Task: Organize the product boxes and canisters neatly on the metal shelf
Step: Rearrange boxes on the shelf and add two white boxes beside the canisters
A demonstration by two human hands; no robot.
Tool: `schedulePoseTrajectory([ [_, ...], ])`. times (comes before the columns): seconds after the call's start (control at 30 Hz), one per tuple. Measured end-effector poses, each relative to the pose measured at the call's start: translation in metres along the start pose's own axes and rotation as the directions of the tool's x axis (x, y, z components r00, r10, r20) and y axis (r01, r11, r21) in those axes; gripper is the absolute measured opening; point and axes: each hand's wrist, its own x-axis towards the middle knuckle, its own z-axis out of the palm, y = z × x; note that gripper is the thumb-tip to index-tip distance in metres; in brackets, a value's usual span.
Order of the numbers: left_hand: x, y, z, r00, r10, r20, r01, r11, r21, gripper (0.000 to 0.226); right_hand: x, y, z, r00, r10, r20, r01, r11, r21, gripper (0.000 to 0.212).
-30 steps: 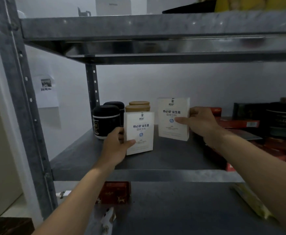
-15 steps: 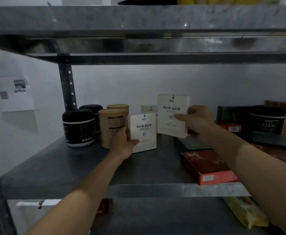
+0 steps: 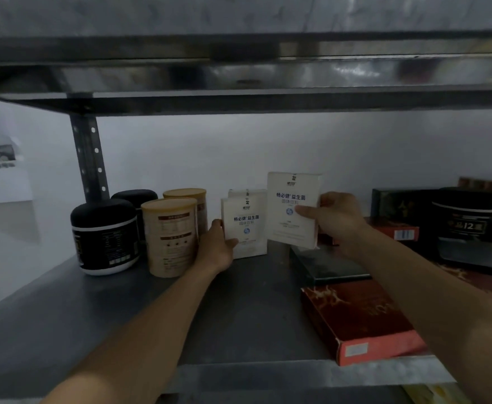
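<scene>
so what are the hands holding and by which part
Left hand grips the lower white box by its left edge; right hand pinches the raised white box by its right edge.

Front-left of the shelf board (image 3: 72, 322) is bare metal, so there's loads of room to reach in. Further back the black canisters (image 3: 104, 237), tan canisters (image 3: 170, 237) and white boxes (image 3: 246, 228) block things. The right side's jammed: red box (image 3: 361, 319), dark flat box (image 3: 326, 265), black jar (image 3: 466, 217). The upper shelf (image 3: 239, 74) caps headroom.

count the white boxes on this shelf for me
3. The front box is gripped by the left hand beside the tan canisters; the rear box peeks out directly behind it; the raised box is in the right hand. Others may be hidden behind.
</scene>
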Motion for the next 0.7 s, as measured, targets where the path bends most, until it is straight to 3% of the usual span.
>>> schedulePoseTrajectory([
  [0.53,0.017,-0.010,0.007,0.999,0.020,0.026,-0.020,1.000,0.001,0.053,0.012,0.004,-0.002,0.997,-0.057,0.049,0.059,0.998,-0.033,0.031],
  [0.7,0.007,-0.011,0.001,0.995,-0.081,0.054,0.090,0.979,-0.183,0.065,0.005,-0.003,0.002,0.986,-0.104,0.127,0.110,0.993,-0.037,0.036],
])
